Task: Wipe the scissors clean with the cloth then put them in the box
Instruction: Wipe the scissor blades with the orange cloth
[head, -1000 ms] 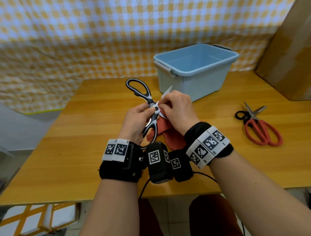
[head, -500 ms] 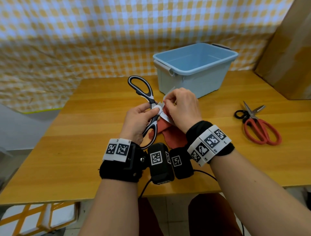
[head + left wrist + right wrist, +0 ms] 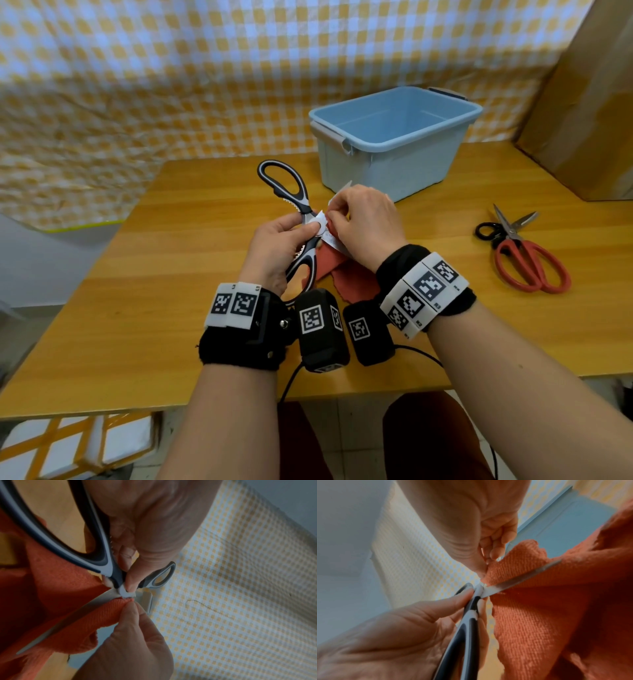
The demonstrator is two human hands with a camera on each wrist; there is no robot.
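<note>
1. Scissors (image 3: pixel 301 219), black and grey, are held open above the bench (image 3: pixel 137 274), in front of the box (image 3: pixel 394 144), with one handle loop pointing away and the other toward the person.
2. Left hand (image 3: pixel 274 250) grips the scissors at the pivot, thumb on top and fingers curled under the near handle.
3. Right hand (image 3: pixel 366 222) pinches the cloth (image 3: pixel 342 274) around one blade close to the pivot; its fingers are curled tight on the fabric.
4. In the left wrist view the cloth (image 3: pixel 60 601) is folded over the blade, whose bare edge shows along the fold.
5. In the right wrist view the blade (image 3: pixel 522 581) runs out from the pivot across the orange cloth (image 3: pixel 539 615).
6. Loose cloth hangs from the right hand to the bench near the wrists.
7. The box is blue, open-topped, at the far side of the bench.
8. Red scissors (image 3: pixel 524 253) lie on the bench to the right, well apart from both hands.
9. A checked curtain (image 3: pixel 171 85) hangs behind the bench.
</note>
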